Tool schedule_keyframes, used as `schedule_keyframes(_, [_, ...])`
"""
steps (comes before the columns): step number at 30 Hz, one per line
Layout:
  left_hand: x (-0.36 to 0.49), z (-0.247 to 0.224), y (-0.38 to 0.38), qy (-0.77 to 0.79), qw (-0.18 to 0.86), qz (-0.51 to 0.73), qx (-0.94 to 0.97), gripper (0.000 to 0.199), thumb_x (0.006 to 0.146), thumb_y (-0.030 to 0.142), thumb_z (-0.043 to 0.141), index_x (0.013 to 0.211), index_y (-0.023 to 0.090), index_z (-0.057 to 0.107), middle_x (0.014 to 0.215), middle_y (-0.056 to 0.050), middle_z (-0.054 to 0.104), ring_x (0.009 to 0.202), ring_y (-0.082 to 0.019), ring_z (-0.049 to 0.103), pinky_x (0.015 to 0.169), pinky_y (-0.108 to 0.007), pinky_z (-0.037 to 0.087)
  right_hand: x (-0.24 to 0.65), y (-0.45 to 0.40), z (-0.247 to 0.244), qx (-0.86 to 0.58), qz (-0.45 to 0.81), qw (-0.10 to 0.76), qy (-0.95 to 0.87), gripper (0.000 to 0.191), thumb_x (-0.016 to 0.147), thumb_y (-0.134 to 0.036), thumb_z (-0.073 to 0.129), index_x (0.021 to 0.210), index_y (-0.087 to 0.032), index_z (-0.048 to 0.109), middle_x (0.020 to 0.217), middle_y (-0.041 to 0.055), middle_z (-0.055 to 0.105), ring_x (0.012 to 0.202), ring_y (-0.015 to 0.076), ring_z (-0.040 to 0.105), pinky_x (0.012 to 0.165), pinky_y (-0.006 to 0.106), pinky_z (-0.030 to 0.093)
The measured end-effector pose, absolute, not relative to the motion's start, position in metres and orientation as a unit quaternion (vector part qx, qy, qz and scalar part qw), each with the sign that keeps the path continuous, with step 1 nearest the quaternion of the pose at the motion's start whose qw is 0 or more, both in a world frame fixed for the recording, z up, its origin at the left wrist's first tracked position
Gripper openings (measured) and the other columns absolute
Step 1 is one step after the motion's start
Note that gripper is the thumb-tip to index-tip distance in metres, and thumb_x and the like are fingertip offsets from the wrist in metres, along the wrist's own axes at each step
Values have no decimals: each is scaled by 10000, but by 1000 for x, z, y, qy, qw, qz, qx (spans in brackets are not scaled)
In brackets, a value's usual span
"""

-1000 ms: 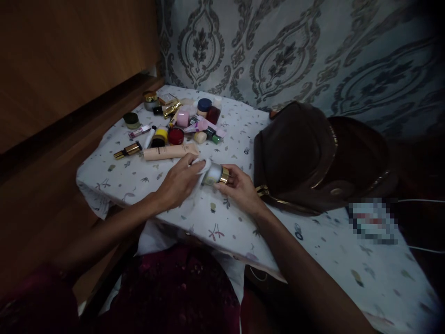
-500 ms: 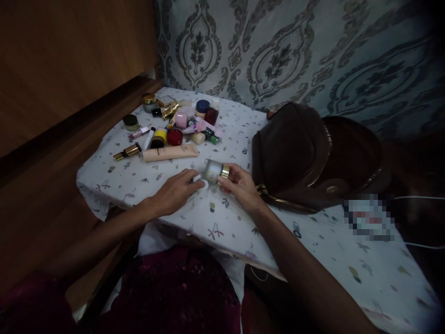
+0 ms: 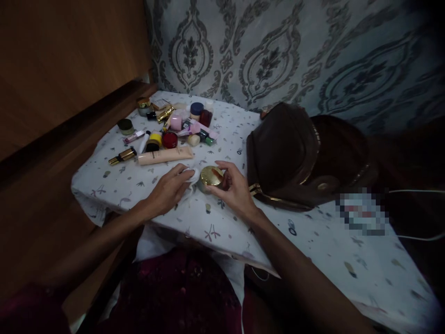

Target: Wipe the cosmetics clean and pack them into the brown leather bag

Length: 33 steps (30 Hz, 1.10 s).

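Observation:
Between thumb and fingers, my right hand (image 3: pixel 234 188) grips a cosmetic jar (image 3: pixel 211 177) with a shiny gold lid, which faces up toward me. My left hand (image 3: pixel 170 188) is closed on a white cloth (image 3: pixel 192 176), bunched at the fingertips close to the jar's left side. Just beyond the left hand lies a peach squeeze tube (image 3: pixel 165 156). A gold and black lipstick-like tube (image 3: pixel 122 157) rests to the left of it.
Behind the tube is a cluster of cosmetics, with a red jar (image 3: pixel 170 140), a pink-capped jar (image 3: pixel 176 122) and a navy-lidded jar (image 3: pixel 196 110). A brown zippered bag (image 3: pixel 278 157) stands on the right of the patterned tablecloth (image 3: pixel 222 232). A wooden cabinet (image 3: pixel 69 60) borders the left.
My right hand has turned the jar, so its gold lid now faces up instead of its glass side showing. The left hand with the cloth has shifted slightly left.

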State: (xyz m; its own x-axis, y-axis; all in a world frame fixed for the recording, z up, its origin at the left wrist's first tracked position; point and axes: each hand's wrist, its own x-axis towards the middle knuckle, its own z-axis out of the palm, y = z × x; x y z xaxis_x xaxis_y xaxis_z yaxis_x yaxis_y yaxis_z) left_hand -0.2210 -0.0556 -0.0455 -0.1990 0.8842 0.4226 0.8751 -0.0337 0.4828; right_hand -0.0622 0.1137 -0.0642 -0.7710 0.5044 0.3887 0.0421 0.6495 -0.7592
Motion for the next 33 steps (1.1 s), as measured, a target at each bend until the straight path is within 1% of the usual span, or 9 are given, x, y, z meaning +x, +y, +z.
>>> schedule_keyframes(4, [-222, -39, -46, 682, 5, 356, 639, 228, 950, 141, 433, 1110, 170, 593, 995, -64, 565, 938, -192, 567, 825, -305, 493, -61, 125, -72, -143, 435, 238, -856, 932, 639, -445, 867, 1431, -241, 420, 1222, 90, 561, 763, 167, 567, 706, 347, 513])
schedule_keyframes(7, [-224, -33, -37, 679, 5, 348, 646, 236, 933, 115, 428, 1086, 162, 603, 989, -68, 561, 934, -196, 566, 836, -317, 494, -61, 129, -73, -135, 454, 208, -856, 753, 655, -438, 852, 1298, -191, 549, 1121, 90, 600, 868, 213, 593, 757, 353, 505])
schedule_keyframes(10, [-224, -26, -27, 671, -17, 325, 667, 300, 918, 96, 410, 1139, 152, 605, 1053, -92, 561, 991, -213, 562, 869, -340, 493, -62, 129, -72, -131, 459, 198, -856, 548, 681, -441, 829, 1113, -170, 630, 988, 64, 630, 857, 215, 588, 752, 340, 488])
schedule_keyframes(14, [-217, -16, -15, 667, -76, 239, 702, 369, 888, 48, 383, 1157, 148, 616, 1137, -122, 550, 1045, -244, 541, 868, -373, 493, -63, 126, -71, -133, 460, 209, -853, 568, 684, -410, 823, 1149, -162, 608, 978, 54, 644, 837, 199, 585, 731, 316, 471])
schedule_keyframes(20, [-198, -1, -10, 631, -119, 149, 752, 368, 857, -12, 427, 1104, 175, 625, 1160, -114, 568, 1017, -244, 526, 834, -365, 485, -60, 121, -63, -166, 435, 202, -861, 432, 702, -426, 799, 1000, -168, 623, 784, -7, 596, 691, 156, 530, 642, 281, 428])
schedule_keyframes(22, [-195, 1, -15, 603, -111, 150, 776, 408, 829, -46, 425, 1103, 188, 617, 1166, -104, 572, 1027, -236, 520, 857, -363, 479, -60, 118, -60, -163, 432, 206, -863, 428, 720, -392, 783, 1052, -171, 627, 843, 6, 637, 738, 169, 574, 689, 293, 451])
schedule_keyframes(27, [-201, 1, -35, 559, -87, 163, 809, 485, 783, -87, 370, 1097, 199, 604, 1270, -101, 534, 1100, -237, 502, 888, -375, 468, -63, 116, -57, -138, 406, 229, -874, 565, 702, -324, 777, 1209, -159, 591, 1171, 105, 662, 1048, 258, 626, 892, 368, 470])
schedule_keyframes(29, [-206, -1, -42, 556, -91, 176, 807, 454, 809, -65, 370, 1090, 202, 606, 1274, -96, 527, 1109, -236, 500, 895, -383, 468, -64, 117, -57, -136, 394, 224, -881, 609, 698, -331, 785, 1242, -155, 574, 1190, 119, 646, 1074, 272, 615, 907, 389, 468])
schedule_keyframes(33, [-213, -7, -51, 562, -125, 182, 797, 360, 889, -3, 386, 1068, 205, 619, 1239, -92, 541, 1108, -232, 508, 888, -382, 468, -63, 119, -56, -124, 380, 208, -893, 519, 723, -384, 787, 1164, -184, 600, 1054, 78, 632, 975, 246, 601, 840, 370, 468])
